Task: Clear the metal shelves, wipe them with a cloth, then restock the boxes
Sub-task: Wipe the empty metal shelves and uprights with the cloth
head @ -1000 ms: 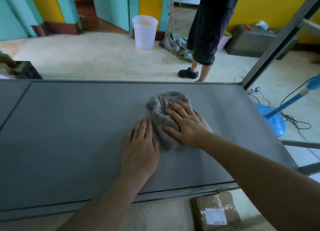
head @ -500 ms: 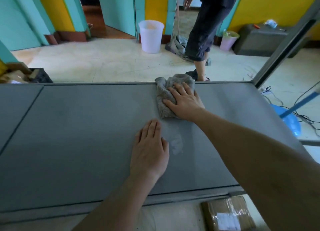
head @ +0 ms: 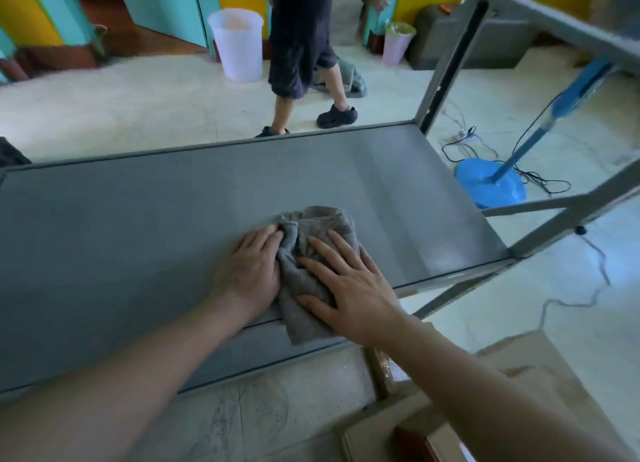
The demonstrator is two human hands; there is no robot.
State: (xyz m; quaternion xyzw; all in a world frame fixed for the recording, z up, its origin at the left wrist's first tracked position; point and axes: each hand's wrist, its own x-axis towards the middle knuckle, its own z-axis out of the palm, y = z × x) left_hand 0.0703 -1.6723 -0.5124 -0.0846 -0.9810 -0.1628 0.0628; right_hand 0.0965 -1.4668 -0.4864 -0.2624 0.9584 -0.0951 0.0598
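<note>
A grey metal shelf (head: 121, 226) spans the view, bare except for a crumpled grey cloth (head: 313, 233) near its front edge. My right hand (head: 349, 285) presses flat on the cloth with spread, straight fingers. My left hand (head: 247, 271) lies flat on the shelf just left of the cloth, fingertips touching its bunched edge. The cloth's lower corner hangs over the shelf's front lip. Cardboard boxes (head: 512, 364) lie on the floor at lower right, partly hidden by my right forearm.
A person (head: 301, 45) in dark clothes walks on the tiled floor behind the shelf. A white bucket (head: 237, 42) and a small pink bin (head: 396, 42) stand at the back. A blue fan base (head: 491, 184) with cables sits right of the shelf, beside grey shelf posts (head: 446, 56).
My right hand has dragged the cloth from the shelf's back edge toward the front edge, beside my left hand. The view has tilted and the person behind has stepped right.
</note>
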